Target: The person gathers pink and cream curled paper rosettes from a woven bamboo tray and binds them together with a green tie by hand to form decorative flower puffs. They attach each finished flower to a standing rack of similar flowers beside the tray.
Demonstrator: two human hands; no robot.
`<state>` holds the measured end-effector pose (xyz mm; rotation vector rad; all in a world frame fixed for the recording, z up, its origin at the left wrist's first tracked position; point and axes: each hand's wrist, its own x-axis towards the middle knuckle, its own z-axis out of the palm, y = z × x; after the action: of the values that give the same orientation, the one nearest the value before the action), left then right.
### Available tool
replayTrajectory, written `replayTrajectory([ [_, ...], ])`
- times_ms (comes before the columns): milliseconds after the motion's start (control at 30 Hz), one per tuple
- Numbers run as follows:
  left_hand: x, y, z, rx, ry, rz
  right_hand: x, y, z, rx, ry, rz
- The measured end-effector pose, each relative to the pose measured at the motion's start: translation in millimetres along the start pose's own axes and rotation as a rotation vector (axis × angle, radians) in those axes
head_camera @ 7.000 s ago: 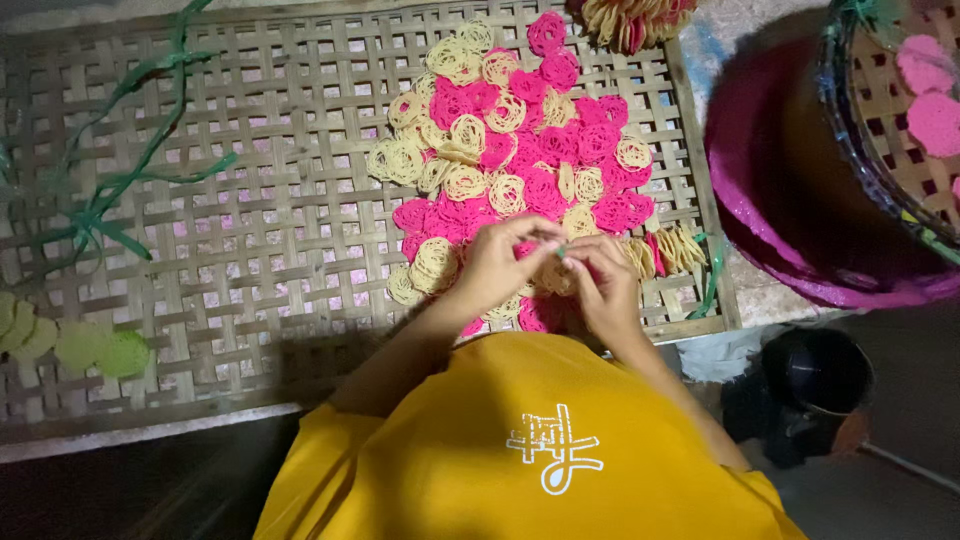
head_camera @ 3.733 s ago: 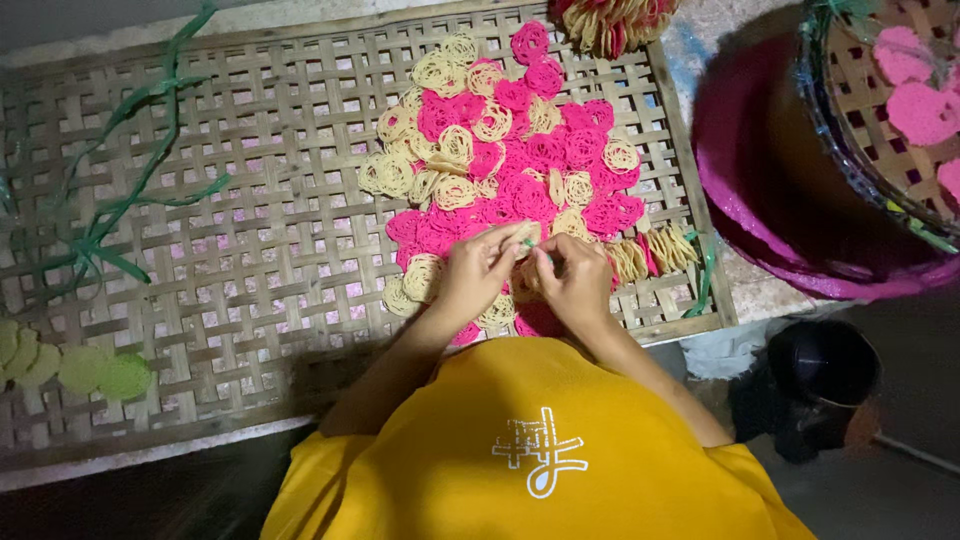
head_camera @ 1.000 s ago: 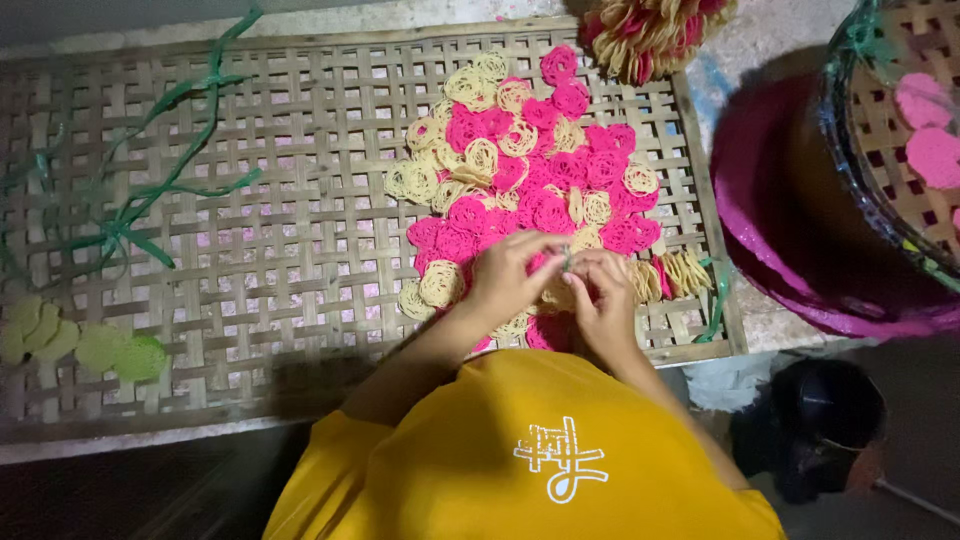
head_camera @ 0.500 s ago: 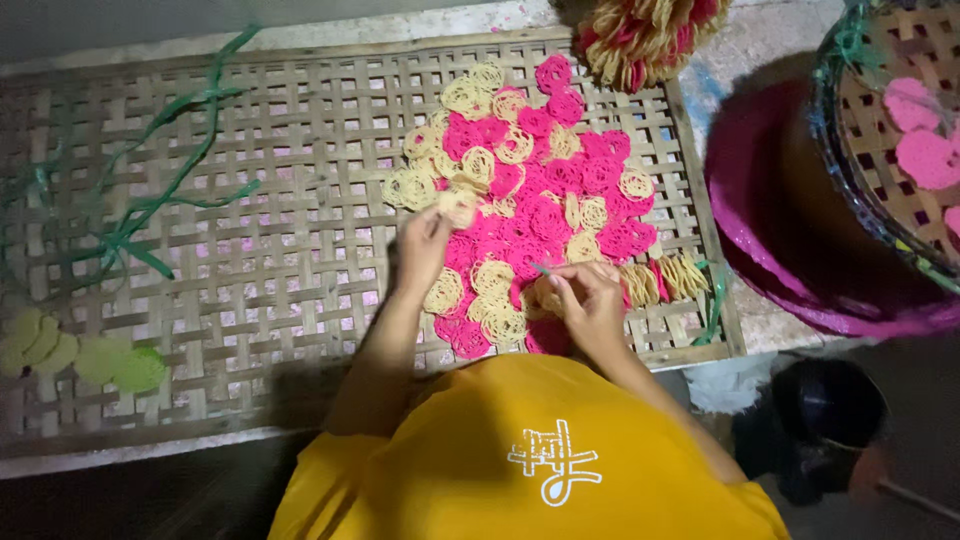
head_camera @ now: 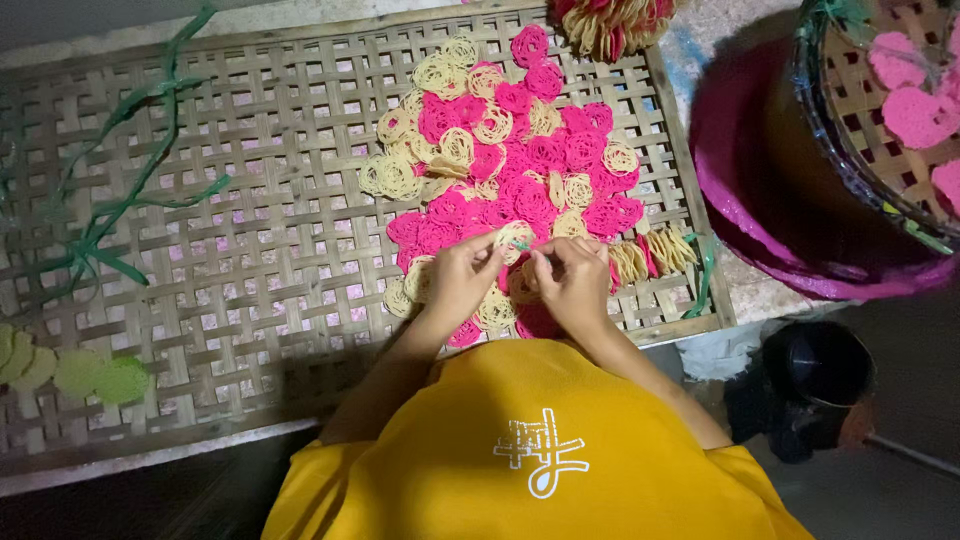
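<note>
A patch of pink and cream noodle-like coils (head_camera: 520,170) lies on a woven bamboo tray (head_camera: 250,250). Both my hands meet at the near edge of the patch. My left hand (head_camera: 458,282) pinches a cream coil (head_camera: 512,243) with its fingertips. My right hand (head_camera: 575,282) is closed beside it, holding a thin green strip (head_camera: 527,247) against that coil. More coils lie partly hidden under my hands. My yellow shirt (head_camera: 530,450) fills the bottom of the view.
Green strips (head_camera: 130,200) lie on the tray's left part, and pale green discs (head_camera: 90,375) at its left edge. A pink basin (head_camera: 760,200) holding a woven basket (head_camera: 860,130) with pink pieces stands right. A bundle of coils (head_camera: 610,20) sits beyond; a black object (head_camera: 810,385) near right.
Half a second ago my left hand was stretched out to the patch's left side at a cream coil. It has come back to my right hand, carrying a coil.
</note>
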<state>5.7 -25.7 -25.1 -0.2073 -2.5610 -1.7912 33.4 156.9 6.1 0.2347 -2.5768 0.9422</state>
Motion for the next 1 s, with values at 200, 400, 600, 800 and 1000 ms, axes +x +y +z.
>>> replayTrajectory([
  [200,-8.8,16.6,-0.9,-0.008,-0.149,0.041,-3.3,0.4,2.1,-0.031,0.015,-0.037],
  [400,-5.1,35.9,4.5,-0.074,-0.047,0.069,-7.0,5.7,-6.9,0.044,-0.016,-0.043],
  [600,-5.8,60.6,0.7,0.199,0.024,0.431,-10.8,-1.0,-33.7,0.18,0.11,0.026],
  [800,1.0,60.6,6.4,0.157,-0.069,0.374,-8.1,-0.2,-28.8,0.225,-0.014,-0.019],
  [1000,53.9,1.4,-33.3,0.637,0.347,0.362,-14.9,11.4,-21.0,0.361,-0.035,0.117],
])
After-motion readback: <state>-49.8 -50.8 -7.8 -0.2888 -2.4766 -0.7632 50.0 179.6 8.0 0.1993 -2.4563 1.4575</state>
